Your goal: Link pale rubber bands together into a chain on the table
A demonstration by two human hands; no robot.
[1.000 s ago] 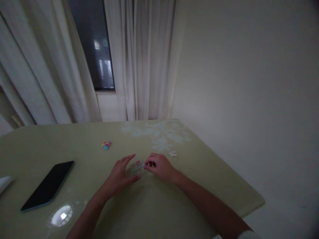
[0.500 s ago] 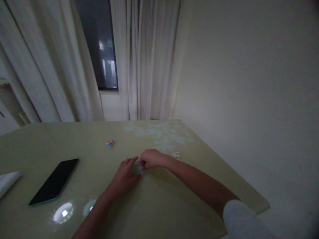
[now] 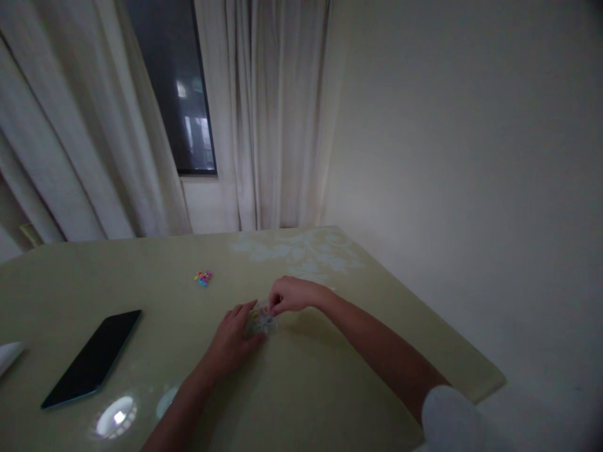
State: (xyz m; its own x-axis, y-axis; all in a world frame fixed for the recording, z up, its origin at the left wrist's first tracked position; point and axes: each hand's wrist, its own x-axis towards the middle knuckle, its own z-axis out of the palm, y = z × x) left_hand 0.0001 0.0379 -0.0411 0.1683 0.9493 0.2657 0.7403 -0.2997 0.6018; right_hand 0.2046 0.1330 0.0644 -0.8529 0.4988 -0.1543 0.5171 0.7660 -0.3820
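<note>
Nearest, left hand [image 3: 234,336]: thumb and fingers apart, bracketing a small clear container [image 3: 259,321] on the tabletop [image 3: 301,392]. Right hand [image 3: 293,294]: grip pinched together over it, anything held too small to tell. Beyond, heaped multicoloured pieces [image 3: 203,278].

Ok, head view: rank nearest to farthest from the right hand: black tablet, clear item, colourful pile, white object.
1. Clear item, by the right hand.
2. Colourful pile, to its left.
3. Black tablet, further left.
4. White object, left edge.
</note>
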